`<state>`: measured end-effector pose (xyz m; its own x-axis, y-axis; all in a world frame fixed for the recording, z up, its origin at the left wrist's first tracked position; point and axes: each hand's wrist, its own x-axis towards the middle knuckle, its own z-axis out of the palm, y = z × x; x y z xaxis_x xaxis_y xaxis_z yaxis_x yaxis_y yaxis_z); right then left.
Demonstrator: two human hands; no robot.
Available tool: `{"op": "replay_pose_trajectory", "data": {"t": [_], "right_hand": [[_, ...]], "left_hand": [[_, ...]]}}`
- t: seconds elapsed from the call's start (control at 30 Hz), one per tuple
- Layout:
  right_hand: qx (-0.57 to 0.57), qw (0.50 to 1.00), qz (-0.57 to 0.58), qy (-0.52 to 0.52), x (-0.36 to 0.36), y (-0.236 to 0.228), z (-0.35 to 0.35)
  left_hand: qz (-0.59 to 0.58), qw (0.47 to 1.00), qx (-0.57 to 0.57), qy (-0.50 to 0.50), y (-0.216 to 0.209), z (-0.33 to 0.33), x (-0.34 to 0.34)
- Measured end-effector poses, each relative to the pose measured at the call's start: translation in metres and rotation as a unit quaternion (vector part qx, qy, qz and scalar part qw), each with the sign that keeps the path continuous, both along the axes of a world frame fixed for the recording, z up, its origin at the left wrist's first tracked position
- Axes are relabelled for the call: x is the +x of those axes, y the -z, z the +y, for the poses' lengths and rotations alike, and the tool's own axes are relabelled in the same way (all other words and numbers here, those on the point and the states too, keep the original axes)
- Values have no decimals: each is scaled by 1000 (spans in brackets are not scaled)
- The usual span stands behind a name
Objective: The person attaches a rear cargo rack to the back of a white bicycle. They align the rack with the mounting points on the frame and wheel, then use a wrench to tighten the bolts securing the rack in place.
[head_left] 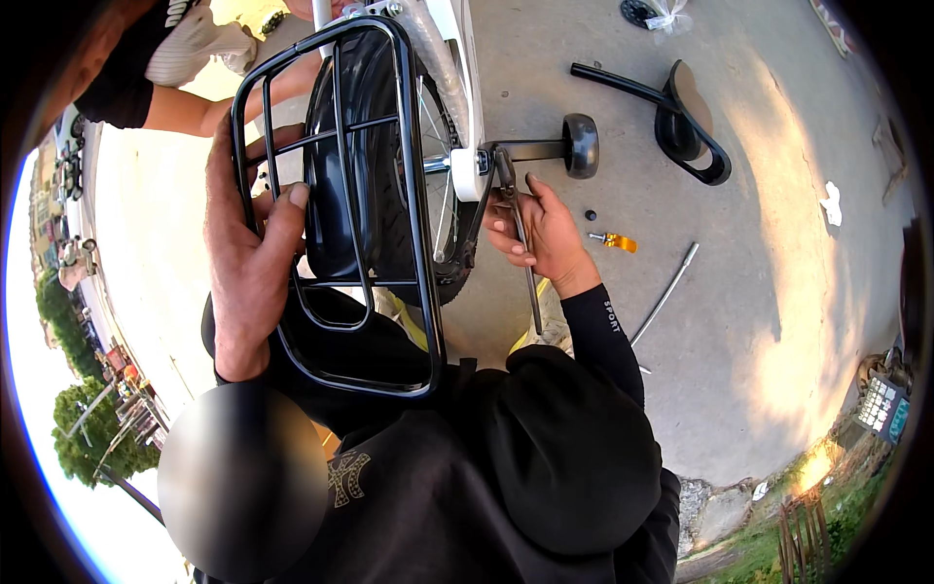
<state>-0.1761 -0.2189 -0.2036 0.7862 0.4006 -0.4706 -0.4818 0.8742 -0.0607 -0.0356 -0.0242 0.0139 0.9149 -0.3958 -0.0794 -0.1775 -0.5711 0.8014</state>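
Observation:
My left hand [255,243] grips the left rail of a black bicycle luggage rack [425,292], thumb pressed over its bars. The rack stands over the rear wheel [449,277] and black mudguard [331,175] of a bicycle with a white frame [469,88]. At the axle end, my right hand [547,229] is closed around a long grey wrench [530,277]. The wrench's upper end lies against the axle area beside a training wheel [581,146] on its bracket. Whether it sits on a nut is hidden.
Another person's arm [185,109] reaches behind the rack from the upper left. On the concrete at right lie a saddle with its post [686,122], an orange seat clamp [618,242], a small black cap [590,215] and a metal rod [666,292].

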Motion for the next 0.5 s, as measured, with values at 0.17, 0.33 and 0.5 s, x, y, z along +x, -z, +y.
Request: {"op": "replay_pose_trajectory", "data": {"t": [0.17, 0.33, 0.5], "right_hand": [[29, 998, -5, 60, -11, 22, 7], [30, 998, -36, 40, -18, 47, 12], [-17, 1000, 20, -12, -3, 12, 9]], "left_hand": [[-1, 1000, 12, 10, -1, 4, 1], [16, 1000, -17, -10, 1, 1, -1], [6, 1000, 5, 0, 2, 6, 2]]}}
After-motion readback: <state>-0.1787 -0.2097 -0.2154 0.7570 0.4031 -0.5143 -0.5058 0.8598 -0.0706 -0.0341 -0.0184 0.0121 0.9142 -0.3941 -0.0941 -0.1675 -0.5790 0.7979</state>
